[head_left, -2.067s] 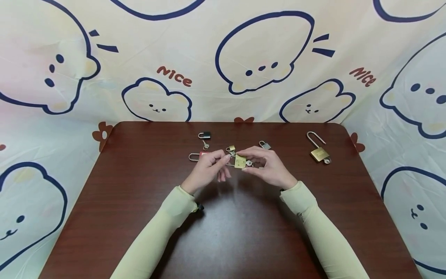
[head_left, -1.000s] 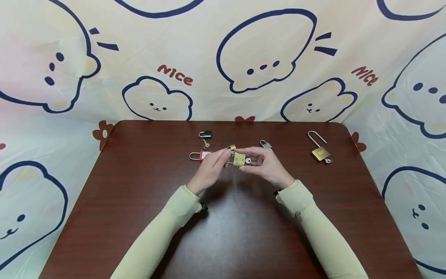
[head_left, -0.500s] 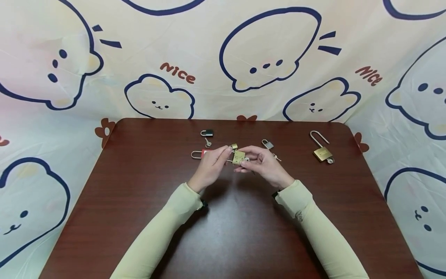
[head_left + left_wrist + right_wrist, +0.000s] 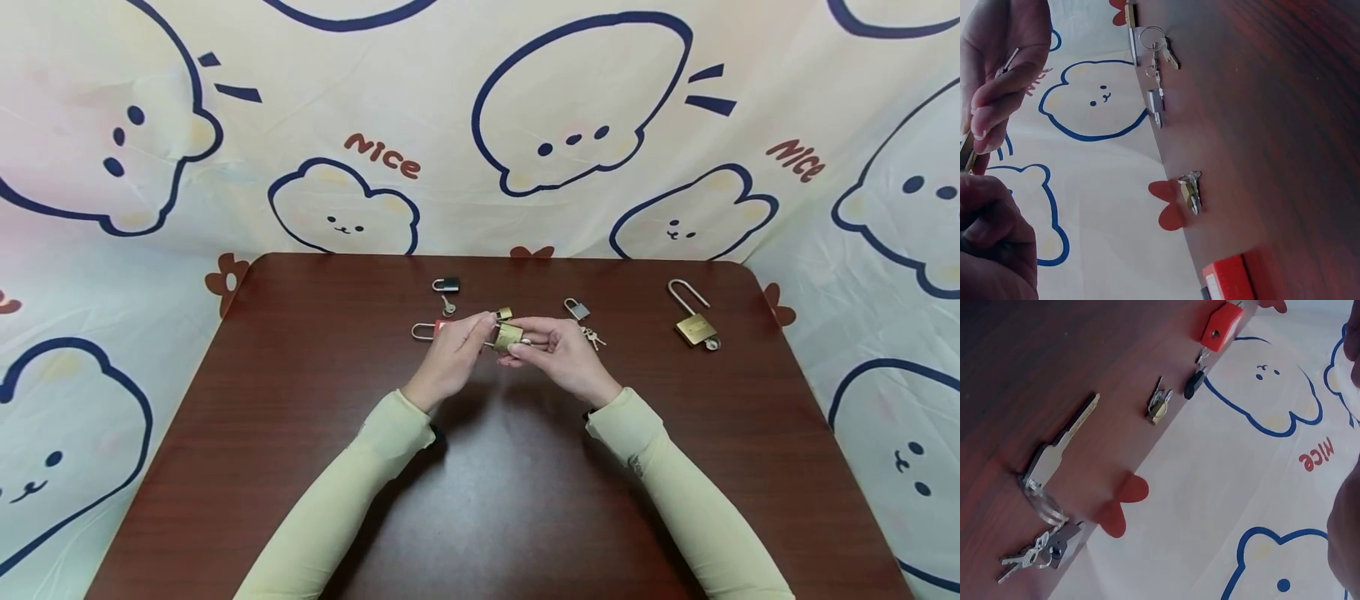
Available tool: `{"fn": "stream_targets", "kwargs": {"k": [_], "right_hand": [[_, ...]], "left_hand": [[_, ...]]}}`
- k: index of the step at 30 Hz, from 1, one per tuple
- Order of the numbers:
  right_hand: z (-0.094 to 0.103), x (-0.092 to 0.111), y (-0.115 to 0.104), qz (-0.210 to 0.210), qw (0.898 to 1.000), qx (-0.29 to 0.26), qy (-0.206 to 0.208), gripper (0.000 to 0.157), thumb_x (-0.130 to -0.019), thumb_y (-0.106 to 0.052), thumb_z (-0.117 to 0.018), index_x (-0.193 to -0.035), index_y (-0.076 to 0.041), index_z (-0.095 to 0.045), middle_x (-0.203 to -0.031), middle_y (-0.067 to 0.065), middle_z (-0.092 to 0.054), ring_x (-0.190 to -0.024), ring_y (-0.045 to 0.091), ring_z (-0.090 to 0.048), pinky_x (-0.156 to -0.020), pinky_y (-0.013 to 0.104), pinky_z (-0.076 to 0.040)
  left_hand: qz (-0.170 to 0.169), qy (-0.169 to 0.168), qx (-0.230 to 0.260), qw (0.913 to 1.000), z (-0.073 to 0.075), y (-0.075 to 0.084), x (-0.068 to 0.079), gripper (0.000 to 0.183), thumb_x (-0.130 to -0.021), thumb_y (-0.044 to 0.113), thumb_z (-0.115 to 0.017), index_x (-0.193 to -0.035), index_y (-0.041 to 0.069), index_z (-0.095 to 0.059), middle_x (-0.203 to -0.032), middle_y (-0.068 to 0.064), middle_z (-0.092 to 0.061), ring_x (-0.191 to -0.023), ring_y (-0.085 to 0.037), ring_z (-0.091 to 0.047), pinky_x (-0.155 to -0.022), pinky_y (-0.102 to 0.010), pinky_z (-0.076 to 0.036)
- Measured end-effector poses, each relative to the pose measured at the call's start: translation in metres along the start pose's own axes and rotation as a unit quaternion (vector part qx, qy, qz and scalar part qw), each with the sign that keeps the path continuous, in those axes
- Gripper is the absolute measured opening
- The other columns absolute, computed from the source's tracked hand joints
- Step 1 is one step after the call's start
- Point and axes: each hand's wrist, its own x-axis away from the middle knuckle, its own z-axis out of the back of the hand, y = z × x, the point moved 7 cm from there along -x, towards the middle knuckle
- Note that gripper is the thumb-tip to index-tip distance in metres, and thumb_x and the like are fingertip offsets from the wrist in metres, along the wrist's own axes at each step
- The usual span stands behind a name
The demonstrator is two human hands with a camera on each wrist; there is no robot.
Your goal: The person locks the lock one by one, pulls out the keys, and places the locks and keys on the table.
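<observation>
A brass padlock is held up above the table between both hands, its shackle toward the left. My left hand grips the shackle end, and its fingers hide part of the shackle. At the other end, my right hand pinches the lock body between thumb and fingers. A small bright piece of a key shows at the keyhole end, mostly covered by the right fingers. In the right wrist view a key dangles on a ring near the camera. Only the edge of the padlock appears in the left wrist view.
Along the far side of the brown table lie a black padlock with a key, a red padlock, a small brass padlock, a grey padlock with keys, and a large opened brass padlock.
Both hands keep hold of the padlock. It has shifted slightly and tilted, and the right thumb has moved in onto its lower corner. The keys by the grey padlock have come into view.
</observation>
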Motion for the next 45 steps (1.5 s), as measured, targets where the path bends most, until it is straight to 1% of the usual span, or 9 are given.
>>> {"fn": "stream_targets", "kwargs": {"k": [6, 10, 14, 20, 22, 27, 31, 36, 45], "right_hand": [[0.0, 0.001, -0.002, 0.002, 1.0, 0.018, 0.02, 0.037, -0.098, 0.007, -0.064, -0.134, 0.012, -0.06, -0.116, 0.033, -0.071, -0.088, 0.021, -0.079, -0.084, 0.045, -0.062], [0.001, 0.001, -0.002, 0.013, 0.999, 0.02, 0.03, 0.036, -0.097, 0.008, -0.066, -0.132, 0.012, -0.061, -0.113, 0.033, -0.072, -0.085, 0.021, -0.08, -0.082, 0.044, -0.062], [0.002, -0.001, -0.003, 0.018, 0.999, 0.024, 0.03, 0.036, -0.095, 0.007, -0.068, -0.13, 0.012, -0.063, -0.113, 0.033, -0.072, -0.084, 0.022, -0.08, -0.081, 0.041, -0.063], [0.006, -0.002, -0.007, 0.018, 0.998, 0.046, 0.031, 0.033, -0.094, 0.007, -0.069, -0.127, 0.012, -0.065, -0.11, 0.031, -0.074, -0.083, 0.023, -0.08, -0.079, 0.046, -0.062], [0.005, -0.003, -0.008, 0.019, 0.998, 0.046, 0.027, 0.033, -0.095, 0.007, -0.069, -0.127, 0.012, -0.064, -0.11, 0.031, -0.073, -0.085, 0.026, -0.08, -0.081, 0.052, -0.061], [0.007, -0.003, -0.004, 0.005, 0.999, 0.043, 0.025, 0.033, -0.096, 0.004, -0.069, -0.128, 0.01, -0.064, -0.113, 0.029, -0.074, -0.092, 0.039, -0.077, -0.084, 0.052, -0.061], [0.011, 0.0, -0.002, -0.004, 0.999, 0.041, 0.034, 0.032, -0.096, 0.002, -0.07, -0.127, 0.007, -0.064, -0.114, 0.026, -0.074, -0.093, 0.038, -0.077, -0.085, 0.054, -0.06], [0.013, 0.001, -0.002, -0.002, 0.999, 0.042, 0.032, 0.033, -0.096, 0.001, -0.07, -0.129, 0.006, -0.064, -0.116, 0.027, -0.073, -0.092, 0.022, -0.079, -0.087, 0.055, -0.059], [0.016, 0.002, -0.003, 0.003, 0.998, 0.058, 0.036, 0.029, -0.097, 0.0, -0.069, -0.126, 0.006, -0.065, -0.113, 0.025, -0.074, -0.092, 0.025, -0.079, -0.081, 0.04, -0.064]], "left_hand": [[-0.015, -0.011, -0.025, 0.9995, -0.005, 0.005, -0.002, 0.037, -0.112, 0.028, -0.04, -0.09, 0.011, -0.065, -0.07, 0.0, -0.052, -0.069, -0.018, -0.052, -0.066, -0.033, -0.043], [-0.035, -0.001, -0.062, 0.9975, -0.009, 0.007, -0.003, 0.035, -0.111, 0.027, -0.04, -0.086, 0.012, -0.06, -0.071, -0.003, -0.055, -0.07, -0.021, -0.054, -0.067, -0.039, -0.044], [-0.046, 0.007, -0.102, 0.9937, -0.01, 0.009, -0.004, 0.035, -0.11, 0.028, -0.039, -0.085, 0.012, -0.057, -0.068, -0.001, -0.048, -0.068, -0.023, -0.052, -0.066, -0.042, -0.042], [-0.043, -0.008, -0.111, 0.9929, -0.01, 0.005, -0.006, 0.033, -0.112, 0.028, -0.038, -0.091, 0.012, -0.058, -0.067, 0.003, -0.041, -0.064, -0.019, -0.047, -0.063, -0.035, -0.038], [-0.04, -0.012, -0.11, 0.9931, -0.009, 0.003, -0.005, 0.032, -0.112, 0.028, -0.038, -0.091, 0.013, -0.056, -0.067, 0.003, -0.039, -0.062, -0.017, -0.044, -0.06, -0.032, -0.034], [-0.046, -0.023, -0.112, 0.9924, -0.008, 0.004, -0.004, 0.027, -0.111, 0.031, -0.041, -0.095, 0.013, -0.055, -0.066, 0.004, -0.04, -0.057, -0.014, -0.04, -0.055, -0.029, -0.03], [-0.043, -0.034, -0.087, 0.9947, -0.008, 0.005, -0.002, 0.023, -0.11, 0.034, -0.047, -0.101, 0.015, -0.057, -0.069, 0.004, -0.051, -0.061, -0.012, -0.047, -0.056, -0.029, -0.036], [-0.037, -0.041, -0.056, 0.9969, -0.01, 0.005, -0.002, 0.017, -0.106, 0.033, -0.06, -0.106, 0.016, -0.059, -0.076, 0.004, -0.062, -0.066, -0.01, -0.054, -0.06, -0.028, -0.043], [-0.055, -0.046, 0.022, 0.9972, -0.009, 0.008, -0.004, 0.012, -0.106, 0.024, -0.061, -0.103, 0.013, -0.06, -0.072, -0.005, -0.057, -0.057, -0.012, -0.05, -0.053, -0.026, -0.042]]}}
